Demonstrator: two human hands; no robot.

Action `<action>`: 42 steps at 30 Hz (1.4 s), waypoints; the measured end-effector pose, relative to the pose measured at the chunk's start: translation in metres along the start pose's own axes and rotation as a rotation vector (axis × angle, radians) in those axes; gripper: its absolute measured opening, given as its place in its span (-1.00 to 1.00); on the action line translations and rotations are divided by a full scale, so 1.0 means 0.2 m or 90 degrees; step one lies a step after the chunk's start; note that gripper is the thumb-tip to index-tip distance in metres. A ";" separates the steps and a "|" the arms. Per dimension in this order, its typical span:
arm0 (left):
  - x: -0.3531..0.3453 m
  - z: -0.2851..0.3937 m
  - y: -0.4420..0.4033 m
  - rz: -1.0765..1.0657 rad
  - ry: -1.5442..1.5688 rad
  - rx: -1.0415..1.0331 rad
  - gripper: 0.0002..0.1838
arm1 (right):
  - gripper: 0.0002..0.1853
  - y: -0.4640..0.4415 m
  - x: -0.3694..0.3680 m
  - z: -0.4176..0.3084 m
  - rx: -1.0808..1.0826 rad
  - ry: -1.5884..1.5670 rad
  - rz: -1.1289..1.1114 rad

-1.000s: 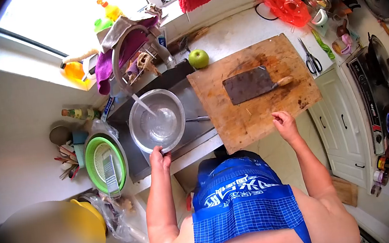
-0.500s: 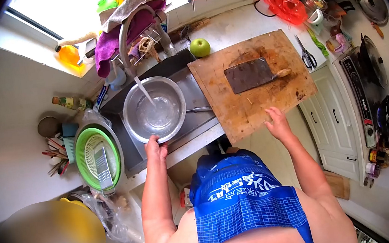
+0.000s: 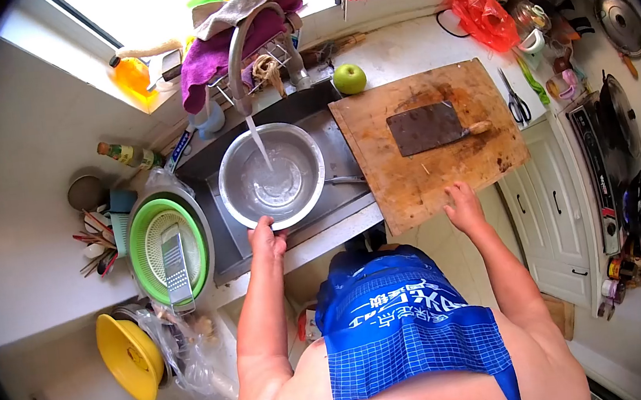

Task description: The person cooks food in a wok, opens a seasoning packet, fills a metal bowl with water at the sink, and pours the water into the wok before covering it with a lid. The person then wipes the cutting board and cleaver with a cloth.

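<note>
My left hand (image 3: 267,239) grips the near rim of a round metal basin (image 3: 235,180) in the dark sink (image 3: 217,231). Water runs from the curved faucet (image 3: 238,55) into the basin, where some water lies. My right hand (image 3: 464,207) holds nothing, its fingers apart at the near edge of the wooden cutting board (image 3: 399,195). On the board rests a cleaver (image 3: 425,129) with a wooden handle pointing right. A green apple (image 3: 349,79) stands on the counter behind the board's left corner.
Left of the sink sits a green basket (image 3: 135,257) with a grater (image 3: 176,268) in it. Scissors (image 3: 516,102) lie right of the board, near a red plastic bag (image 3: 483,21). A gas stove (image 3: 594,161) is at the right, a yellow basin (image 3: 129,356) at the lower left.
The view has shifted. The water stream still falls into the basin, and my left hand keeps its hold on the rim. My right hand's fingers have spread from a more closed pose.
</note>
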State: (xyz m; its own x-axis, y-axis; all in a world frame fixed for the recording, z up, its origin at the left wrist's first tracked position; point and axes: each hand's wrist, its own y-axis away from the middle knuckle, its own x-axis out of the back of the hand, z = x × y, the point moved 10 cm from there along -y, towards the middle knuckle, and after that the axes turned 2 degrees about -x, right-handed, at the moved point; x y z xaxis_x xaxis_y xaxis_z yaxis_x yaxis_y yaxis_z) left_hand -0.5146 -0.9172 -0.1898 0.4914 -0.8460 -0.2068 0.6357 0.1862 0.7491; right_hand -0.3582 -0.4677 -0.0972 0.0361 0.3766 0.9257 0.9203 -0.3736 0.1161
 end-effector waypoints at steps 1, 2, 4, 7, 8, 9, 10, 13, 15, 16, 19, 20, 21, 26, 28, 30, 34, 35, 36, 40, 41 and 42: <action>-0.02 0.03 0.04 0.008 0.004 -0.013 -0.58 | -0.51 0.00 0.00 -0.01 0.006 0.018 0.002; -0.03 0.04 0.06 0.017 0.007 -0.025 -0.67 | -0.51 0.01 0.00 -0.02 0.012 0.037 0.003; -0.03 0.04 0.06 0.014 0.019 -0.021 -0.68 | -0.49 0.01 0.01 -0.04 0.014 0.040 0.003; -0.01 0.02 0.02 0.007 0.027 -0.011 -0.68 | -0.47 0.02 0.01 -0.05 0.021 0.047 0.002; -0.01 0.01 0.00 0.003 0.024 -0.005 -0.68 | -0.46 0.02 0.01 -0.06 0.026 0.050 0.002; 0.00 0.01 0.00 0.004 0.027 -0.004 -0.68 | -0.46 0.02 0.00 -0.06 0.028 0.052 0.002; 0.00 0.01 0.00 0.009 0.033 -0.007 -0.68 | -0.45 0.02 0.00 -0.06 0.026 0.053 -0.002; -0.01 0.01 0.00 0.015 0.039 -0.011 -0.68 | -0.44 0.02 -0.02 -0.03 0.028 0.061 -0.013; 0.00 -0.01 -0.01 0.016 0.040 -0.014 -0.68 | -0.44 0.02 -0.02 -0.03 0.032 0.067 -0.019; 0.02 -0.02 -0.04 0.013 0.046 -0.019 -0.68 | -0.43 0.01 -0.02 -0.02 0.028 0.065 -0.027; 0.02 -0.02 -0.03 0.024 0.050 -0.023 -0.67 | -0.43 0.00 -0.03 -0.02 0.020 0.061 -0.041; 0.03 -0.01 -0.02 0.035 0.046 -0.021 -0.66 | -0.44 0.00 -0.03 -0.02 0.015 0.058 -0.046; 0.03 -0.01 -0.02 0.036 0.046 -0.022 -0.66 | -0.44 0.00 -0.03 -0.02 0.016 0.058 -0.046; 0.04 -0.03 -0.05 0.027 0.052 -0.020 -0.63 | -0.47 -0.01 -0.03 -0.02 0.021 0.073 -0.049; 0.03 -0.03 -0.03 0.034 0.047 -0.019 -0.63 | -0.47 -0.01 -0.03 -0.02 0.015 0.073 -0.053; 0.03 -0.03 -0.03 0.041 0.041 -0.017 -0.63 | -0.48 -0.01 -0.03 -0.02 0.009 0.073 -0.057; 0.01 -0.04 -0.02 0.030 0.047 -0.010 -0.60 | -0.49 -0.02 -0.02 -0.01 0.009 0.069 -0.058; 0.01 -0.04 -0.01 0.032 0.048 -0.006 -0.59 | -0.49 -0.02 -0.02 -0.01 0.009 0.070 -0.057; 0.00 -0.04 -0.01 0.032 0.048 -0.006 -0.59 | -0.49 -0.02 -0.02 -0.01 0.009 0.070 -0.058; -0.01 -0.03 0.02 0.040 0.039 -0.004 -0.58 | -0.50 -0.02 -0.03 -0.01 0.007 0.070 -0.060; -0.01 -0.03 0.02 0.046 0.029 -0.002 -0.58 | -0.50 -0.03 -0.02 -0.02 0.009 0.071 -0.055; -0.01 -0.03 0.02 0.046 0.028 -0.002 -0.58 | -0.50 -0.03 -0.01 -0.03 0.009 0.070 -0.056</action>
State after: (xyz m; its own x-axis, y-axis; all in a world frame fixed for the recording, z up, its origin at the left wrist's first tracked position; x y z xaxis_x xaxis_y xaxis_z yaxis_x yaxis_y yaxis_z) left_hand -0.5094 -0.9123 -0.1901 0.5621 -0.8073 -0.1799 0.5993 0.2477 0.7612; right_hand -0.3655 -0.4714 -0.0986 -0.0867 0.3112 0.9464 0.9233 -0.3317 0.1936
